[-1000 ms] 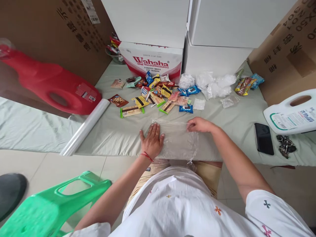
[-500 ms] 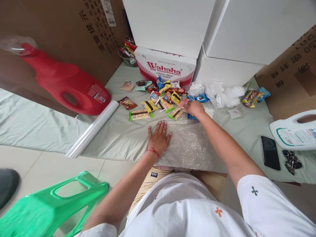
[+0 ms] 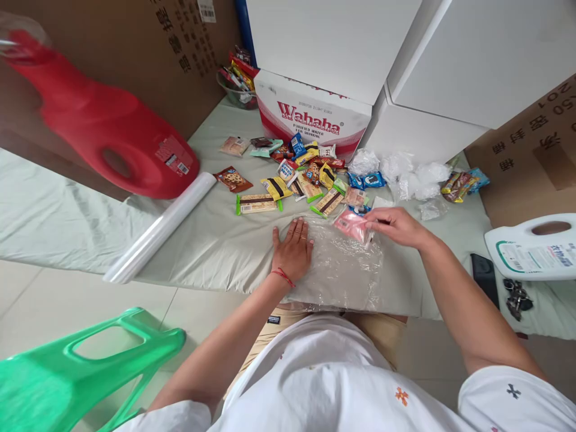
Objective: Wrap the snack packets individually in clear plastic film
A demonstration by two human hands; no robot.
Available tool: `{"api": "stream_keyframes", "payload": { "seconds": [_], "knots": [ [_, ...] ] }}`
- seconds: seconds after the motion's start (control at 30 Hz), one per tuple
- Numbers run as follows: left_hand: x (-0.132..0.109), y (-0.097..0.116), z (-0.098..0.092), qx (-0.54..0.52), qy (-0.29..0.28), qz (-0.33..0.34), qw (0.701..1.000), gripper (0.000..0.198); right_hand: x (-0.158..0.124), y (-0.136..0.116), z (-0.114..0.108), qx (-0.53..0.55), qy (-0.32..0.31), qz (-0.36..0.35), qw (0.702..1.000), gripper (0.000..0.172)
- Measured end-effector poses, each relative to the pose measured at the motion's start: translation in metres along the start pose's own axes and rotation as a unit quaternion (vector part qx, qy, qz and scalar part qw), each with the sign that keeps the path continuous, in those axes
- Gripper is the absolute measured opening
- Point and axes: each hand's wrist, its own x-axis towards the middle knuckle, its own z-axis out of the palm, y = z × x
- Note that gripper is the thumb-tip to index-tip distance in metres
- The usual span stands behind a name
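My left hand [image 3: 292, 251] lies flat, fingers stretched, on the left edge of a sheet of clear plastic film [image 3: 344, 270] spread over the cloth. In my right hand [image 3: 396, 227] a pink snack packet [image 3: 351, 224] is pinched by its right end, just above the film's far right part. Beyond both hands is a loose heap of wrapped snacks: yellow packets [image 3: 276, 188], a green-ended bar [image 3: 258, 203], a brown cookie packet [image 3: 233, 179] and blue packets [image 3: 366, 180]. Another pale pink packet [image 3: 355, 197] lies behind the held one.
A roll of film [image 3: 162, 228] and a large red bottle [image 3: 121, 138] are on the left. Crumpled clear plastic bundles [image 3: 414, 177], a white jug [image 3: 533, 249], a dark phone [image 3: 483, 277] and keys [image 3: 517, 299] lie right. A Wahaba-style "Wahaha" carton [image 3: 310, 117] stands behind; a green stool [image 3: 90, 366] is below left.
My right hand has drawn back from the snack heap, toward me and to the right, bringing the pink packet over the film. My left hand stays flat on the film's edge.
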Motion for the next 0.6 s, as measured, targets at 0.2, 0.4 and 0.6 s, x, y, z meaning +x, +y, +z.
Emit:
{"api": "stream_keyframes", "payload": {
  "seconds": [0.2,0.4,0.6],
  "knots": [
    [0.0,-0.001,0.0,-0.002,0.001,-0.003,1.0,0.061,-0.009,-0.001,0.044,0.058,-0.122,-0.079,0.988,0.04],
    [0.0,0.0,0.001,-0.001,0.008,-0.006,1.0,0.06,-0.005,0.019,0.064,-0.194,-0.033,0.032,0.98,0.029],
    [0.0,0.001,0.0,-0.008,0.018,-0.011,1.0,0.06,-0.033,-0.02,0.112,-0.222,-0.014,-0.025,0.975,0.039]
  ]
}}
